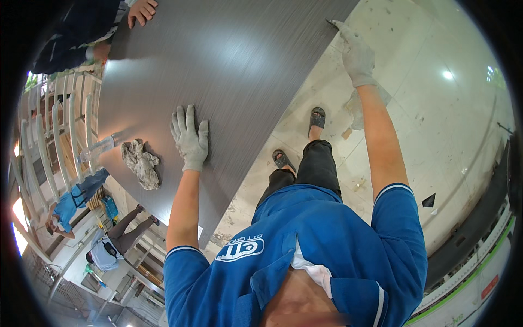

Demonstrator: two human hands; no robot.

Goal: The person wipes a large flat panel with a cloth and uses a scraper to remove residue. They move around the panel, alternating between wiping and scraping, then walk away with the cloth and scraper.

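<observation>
A large dark grey panel with a fine wood-like grain [239,71] spreads out in front of me. My left hand [190,140], in a pale grey work glove, lies flat on it with the fingers stretched out. My right hand [358,57], gloved alike, reaches to the panel's right edge. Its fingers are pinched on a small dark pointed piece [330,22], too small to tell its kind, which touches or nearly touches that edge. Left of my left hand lies a crumpled, stained grey rag [140,163]. A clear plastic bottle [98,148] lies beyond the rag.
At the far left a co-worker's hand [143,12] rests at the panel's edge. White rails of a rack [57,136] stand along the left. Two more people [106,250] are at the lower left. Scraps, including a black triangular piece [429,200], lie on the tiled floor [436,120].
</observation>
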